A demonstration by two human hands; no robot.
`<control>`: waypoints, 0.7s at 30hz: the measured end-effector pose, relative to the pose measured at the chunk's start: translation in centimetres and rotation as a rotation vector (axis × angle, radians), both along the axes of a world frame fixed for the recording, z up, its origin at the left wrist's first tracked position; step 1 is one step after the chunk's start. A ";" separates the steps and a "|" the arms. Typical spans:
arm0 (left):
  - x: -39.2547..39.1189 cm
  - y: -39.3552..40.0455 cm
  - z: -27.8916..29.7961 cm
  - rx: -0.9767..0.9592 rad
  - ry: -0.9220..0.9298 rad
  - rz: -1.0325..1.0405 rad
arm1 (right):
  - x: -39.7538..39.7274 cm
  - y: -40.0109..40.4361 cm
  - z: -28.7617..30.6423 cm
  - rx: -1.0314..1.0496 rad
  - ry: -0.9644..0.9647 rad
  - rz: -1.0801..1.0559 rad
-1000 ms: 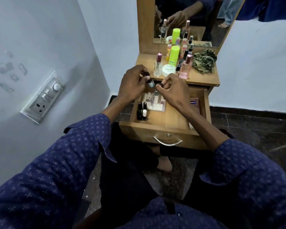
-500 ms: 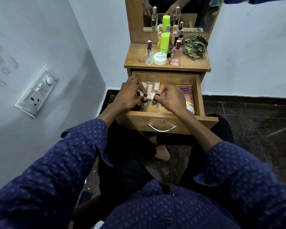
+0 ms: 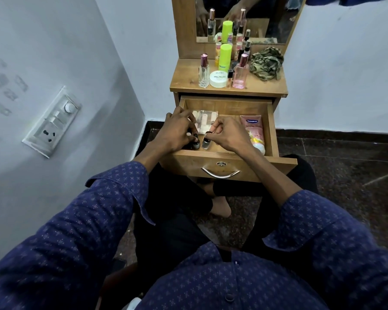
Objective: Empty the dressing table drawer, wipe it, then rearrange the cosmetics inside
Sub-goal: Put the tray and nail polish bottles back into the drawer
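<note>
In the head view, both hands work at the open drawer's (image 3: 231,163) front-left corner: the left hand (image 3: 177,133) grips 1 upright nail polish bottle (image 3: 196,144), the right hand (image 3: 230,133) pinches the cap of another (image 3: 206,143) just beside it, both long axes vertical, hands equally near.

This is a room in a home, a bedroom or dressing corner. A small wooden dressing table (image 3: 229,89) stands against a pale painted wall, its mirror (image 3: 246,19) rising at the back. Beyond the fingers, on the tabletop, stand perfume bottles (image 3: 203,72), a lime-green spray can (image 3: 225,58) and a white tub labelled nail polish (image 3: 218,78), beside a crumpled cloth (image 3: 267,63). A wall switchboard with a socket (image 3: 52,123) sits to the left. The floor (image 3: 345,164) is dark speckled stone.
</note>
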State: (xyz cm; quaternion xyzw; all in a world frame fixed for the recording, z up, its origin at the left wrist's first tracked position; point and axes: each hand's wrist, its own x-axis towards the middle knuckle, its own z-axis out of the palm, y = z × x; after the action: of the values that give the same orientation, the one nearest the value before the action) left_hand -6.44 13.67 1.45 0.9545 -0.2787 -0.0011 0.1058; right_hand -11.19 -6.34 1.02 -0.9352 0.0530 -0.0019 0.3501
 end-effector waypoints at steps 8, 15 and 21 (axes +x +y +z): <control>-0.4 -0.2 0.5 0.009 0.038 -0.033 | -0.3 0.7 1.0 -0.028 0.037 -0.014; -0.6 -0.1 1.7 -0.082 0.126 -0.073 | -0.1 1.1 1.5 -0.059 0.041 0.013; -1.0 1.4 2.2 -0.095 0.104 -0.058 | -0.2 2.9 1.9 -0.005 0.047 0.075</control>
State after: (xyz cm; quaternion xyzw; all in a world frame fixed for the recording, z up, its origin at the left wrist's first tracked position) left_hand -7.41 15.11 3.65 0.9386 -0.3001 -0.0406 0.1653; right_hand -11.42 -3.46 2.94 -0.9372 0.0260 0.0329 0.3464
